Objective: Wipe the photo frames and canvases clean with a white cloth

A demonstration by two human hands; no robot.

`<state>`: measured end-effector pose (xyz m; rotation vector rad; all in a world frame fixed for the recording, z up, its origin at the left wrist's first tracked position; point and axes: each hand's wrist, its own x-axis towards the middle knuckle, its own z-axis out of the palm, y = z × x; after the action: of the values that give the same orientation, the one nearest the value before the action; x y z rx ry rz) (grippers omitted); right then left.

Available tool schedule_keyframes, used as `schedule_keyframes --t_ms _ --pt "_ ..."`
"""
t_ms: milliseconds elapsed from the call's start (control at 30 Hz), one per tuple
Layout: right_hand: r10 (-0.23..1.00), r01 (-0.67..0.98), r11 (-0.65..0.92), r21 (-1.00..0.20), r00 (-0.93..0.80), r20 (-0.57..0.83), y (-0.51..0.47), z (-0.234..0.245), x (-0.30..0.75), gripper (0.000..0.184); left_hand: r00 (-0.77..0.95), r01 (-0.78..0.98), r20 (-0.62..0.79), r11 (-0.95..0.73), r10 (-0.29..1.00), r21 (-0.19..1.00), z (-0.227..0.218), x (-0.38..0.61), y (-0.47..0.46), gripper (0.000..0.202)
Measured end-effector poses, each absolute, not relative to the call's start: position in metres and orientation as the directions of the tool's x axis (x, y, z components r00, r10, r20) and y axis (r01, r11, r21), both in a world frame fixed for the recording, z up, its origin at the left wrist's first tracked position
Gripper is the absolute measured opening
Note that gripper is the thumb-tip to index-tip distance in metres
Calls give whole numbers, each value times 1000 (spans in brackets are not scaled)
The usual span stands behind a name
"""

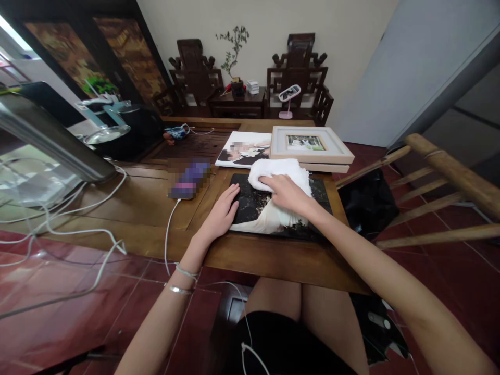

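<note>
A dark printed picture panel [248, 200] with a pale dress-like shape lies flat on the wooden table [253, 255], close to its front edge. My right hand [289, 194] presses a bunched white cloth [281, 170] onto the panel's upper middle, its fingers closed into the fabric. Part of the panel is hidden under the cloth and my right forearm. At the panel's left edge, my left hand [222, 211] lies flat with the fingers stretched out, holding nothing.
Behind the panel lie a white-edged photo print [244, 151] and light wood picture frames [339, 148]. A phone [189, 179] with a white cable [169, 234] rests to the left. Farther left are a kettle [142, 125] and tangled cords. A wooden chair [437, 156] stands right.
</note>
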<state>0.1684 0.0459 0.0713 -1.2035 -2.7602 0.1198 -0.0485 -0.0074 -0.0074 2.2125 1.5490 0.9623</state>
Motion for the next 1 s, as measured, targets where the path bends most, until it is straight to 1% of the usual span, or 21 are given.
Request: schedule_keyframes --t_ms 100,200,300,400,467,533,600,667,800,900,1000 --pt "727 719 687 -105 -681 91 14 64 164 63 202 727 364 -388 909 567 -8 -48 -7 45" --pt "657 650 753 -102 -750 77 -34 62 166 60 205 733 355 -384 912 562 -8 -48 -7 45" --pt "562 555 817 -156 -827 6 -75 67 174 55 207 733 356 -386 911 560 -7 -47 -7 46" --pt "498 484 844 -232 -867 1 -88 71 185 58 211 731 356 -389 910 561 -6 -47 -8 46" --pt "502 481 834 -271 -865 12 -78 71 190 61 211 734 351 -385 912 559 -6 -47 -8 46" --pt "551 523 805 -279 -834 26 -56 68 192 62 210 738 348 -382 914 557 -6 -47 -8 46" --pt "609 584 771 -254 -792 29 -26 66 190 62 209 735 355 -385 911 558 -7 -47 -8 46" --pt "656 637 744 -203 -753 42 3 64 183 63 206 727 368 -394 907 562 -8 -47 -7 46" --pt "708 702 706 -94 -700 94 29 61 159 63 184 704 403 -406 897 583 -8 -47 -7 45" --pt "680 677 733 -60 -731 54 15 58 143 61 126 666 460 -418 879 618 -5 -45 -8 45" --pt "570 567 821 -60 -820 48 -10 54 139 57 24 624 497 -402 867 670 0 -43 -11 47"
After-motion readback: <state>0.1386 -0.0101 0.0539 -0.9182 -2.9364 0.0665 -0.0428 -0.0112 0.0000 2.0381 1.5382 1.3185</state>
